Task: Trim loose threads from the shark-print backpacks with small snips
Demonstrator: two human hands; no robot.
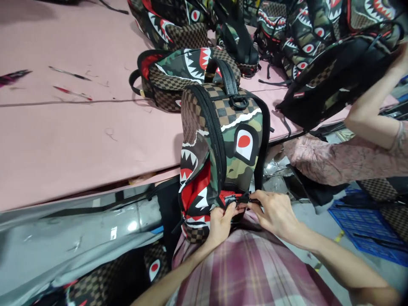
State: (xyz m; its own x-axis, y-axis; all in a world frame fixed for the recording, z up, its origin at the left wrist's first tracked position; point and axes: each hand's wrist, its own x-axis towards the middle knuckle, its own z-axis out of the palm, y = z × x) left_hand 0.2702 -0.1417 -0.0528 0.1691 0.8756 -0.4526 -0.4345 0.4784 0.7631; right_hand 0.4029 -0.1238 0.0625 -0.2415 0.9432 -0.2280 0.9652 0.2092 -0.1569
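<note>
A small backpack in brown check and camouflage, with a shark mouth and a red-and-white eye, stands upright between my lap and the table edge. Its front pocket gapes, showing red lining. Low on its side, my left hand is closed, thumb and fingers pinching the bag's lower edge. My right hand is closed beside it, fingertips pinched on a narrow black piece that I cannot make out. A small red and silvery part shows just above my left thumb. The fingers partly hide the spot between both hands.
Behind it, another backpack lies on the pink table; more bags are piled farther back. Pens and loose threads lie at left. At right, a co-worker's arm reaches to a black-backed bag. Clear plastic hangs below the table.
</note>
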